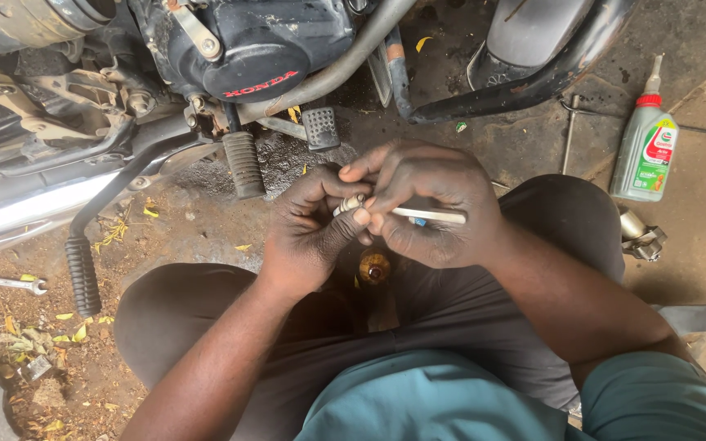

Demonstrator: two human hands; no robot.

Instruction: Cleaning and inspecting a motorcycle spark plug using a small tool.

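My left hand (308, 233) pinches a small metal part (350, 204), a short silvery plug-like piece, between thumb and fingers. My right hand (435, 204) closes over a thin pale rod-shaped tool (431, 216) whose tip meets that part. Both hands work together above my knees, just in front of the black motorcycle engine (247, 49). Below the hands, between my legs, lies a small amber round object (374, 268) on the ground.
A green oil bottle with a red cap (645, 147) stands at right. A spanner (10, 282) lies on the dirt at left. Footpegs (243, 163), a brake pedal (320, 127) and the exhaust pipe (345, 65) jut out close ahead. A metal fitting (641, 237) lies by my right knee.
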